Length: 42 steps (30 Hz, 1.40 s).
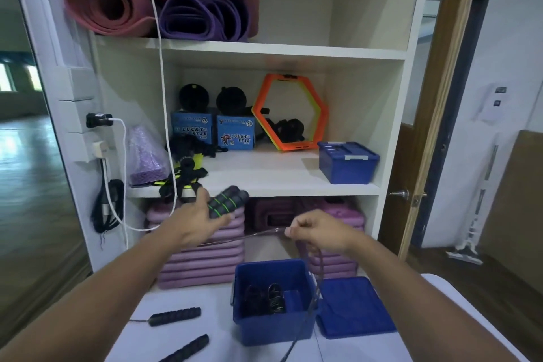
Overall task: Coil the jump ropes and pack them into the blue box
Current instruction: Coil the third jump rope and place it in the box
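Handles [227, 201] of a jump rope, two black grips with green bands, sit bundled in the left hand [199, 222], its fingers wrapped around them. The right hand [316, 232] pinches the thin cord [249, 236], fingers narrow. Below, on the desk [182, 297], the open blue box [271, 303] holds coiled ropes, its lid [352, 307] beside it.

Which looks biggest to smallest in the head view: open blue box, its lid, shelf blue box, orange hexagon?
1. Open blue box.
2. Lid, nearly as large.
3. Orange hexagon and shelf blue box look alike, and both sit farther away, so no ranking.
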Tool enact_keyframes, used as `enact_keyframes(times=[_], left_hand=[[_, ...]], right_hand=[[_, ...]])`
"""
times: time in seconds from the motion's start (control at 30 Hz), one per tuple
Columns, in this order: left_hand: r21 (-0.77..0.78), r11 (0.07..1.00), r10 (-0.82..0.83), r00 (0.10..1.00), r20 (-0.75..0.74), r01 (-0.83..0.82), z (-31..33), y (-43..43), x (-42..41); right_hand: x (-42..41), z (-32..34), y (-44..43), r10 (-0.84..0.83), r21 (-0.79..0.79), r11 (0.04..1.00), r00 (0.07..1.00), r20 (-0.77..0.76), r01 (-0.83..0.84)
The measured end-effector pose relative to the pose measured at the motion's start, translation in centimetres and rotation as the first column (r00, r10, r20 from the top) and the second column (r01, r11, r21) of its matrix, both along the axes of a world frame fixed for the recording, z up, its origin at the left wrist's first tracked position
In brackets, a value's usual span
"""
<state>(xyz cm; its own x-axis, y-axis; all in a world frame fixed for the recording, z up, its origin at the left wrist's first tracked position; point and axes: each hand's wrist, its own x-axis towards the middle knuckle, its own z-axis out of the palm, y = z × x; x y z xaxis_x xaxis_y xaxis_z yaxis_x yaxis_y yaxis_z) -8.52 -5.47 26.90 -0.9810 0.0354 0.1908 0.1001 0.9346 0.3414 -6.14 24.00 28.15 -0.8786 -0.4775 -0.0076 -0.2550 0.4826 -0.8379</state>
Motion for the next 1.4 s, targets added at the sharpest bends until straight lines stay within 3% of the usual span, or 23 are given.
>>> enact_keyframes(times=[0.07,0.17,0.27,0.4,0.5,0.63,0.73,0.9,1.03,1.17,1.2,1.27,1.33,1.4], left_hand=[[-0.124,0.985,-0.106,0.990,0.089,0.116,-0.4,0.2,0.9],[-0.082,0.964,-0.237,0.957,0.168,0.253,0.3,0.9,2.9],[-0.113,0.922,-0.348,0.921,0.174,0.370,2.0,1.8,4.9],[-0.282,0.846,-0.424,0.892,0.157,0.452,3.4,3.1,7.1],[-0.282,0.827,-0.471,0.873,0.124,0.486,4.1,3.9,8.3],[-0.104,0.837,-0.527,0.843,0.109,0.537,4.2,4.1,9.5],[0.167,0.803,-0.588,0.807,0.062,0.572,4.5,4.3,10.1],[0.440,0.724,-0.568,0.821,-0.057,0.531,5.3,4.1,9.4],[0.603,0.714,-0.391,0.917,-0.080,0.357,5.0,4.7,7.6],[0.772,0.621,-0.021,0.987,-0.157,0.136,4.2,4.5,4.1],[0.765,0.634,0.051,0.982,-0.183,0.110,4.1,4.2,3.3],[0.625,0.780,0.128,0.966,-0.224,0.041,4.0,3.3,2.2],[0.359,0.933,0.100,0.965,-0.242,-0.006,3.4,2.4,1.7],[0.134,0.991,0.006,0.973,-0.231,0.026,2.6,2.0,1.7]], right_hand=[[-0.6,1.5,0.8,-0.019,0.025,0.999,0.997,-0.078,0.021],[-1.5,3.3,2.0,-0.064,0.080,0.993,0.974,-0.216,0.083],[-1.7,4.1,2.4,-0.073,0.055,0.994,0.948,-0.309,0.095],[-1.6,4.3,2.0,-0.096,-0.011,0.995,0.921,-0.378,0.099],[-1.4,3.9,1.8,-0.107,-0.073,0.994,0.916,-0.387,0.085],[-0.7,2.8,1.5,-0.113,-0.205,0.977,0.948,-0.297,0.052],[-0.6,0.9,1.1,-0.115,-0.320,0.945,0.982,-0.152,0.061],[1.3,-3.2,-0.1,-0.108,-0.346,0.933,0.994,-0.007,0.099],[1.7,-4.6,-2.0,-0.065,-0.297,0.953,0.998,-0.025,0.055],[2.3,-3.9,-2.9,-0.003,-0.036,0.999,0.989,-0.149,-0.003],[2.5,-3.7,-2.9,0.026,0.019,1.000,0.983,-0.181,-0.022],[2.7,-3.0,-2.9,0.066,0.098,0.994,0.966,-0.251,-0.042],[2.7,-1.6,-2.7,0.074,0.149,0.989,0.937,-0.342,-0.024],[2.6,0.5,-2.3,0.062,0.159,0.987,0.900,-0.432,0.008]])
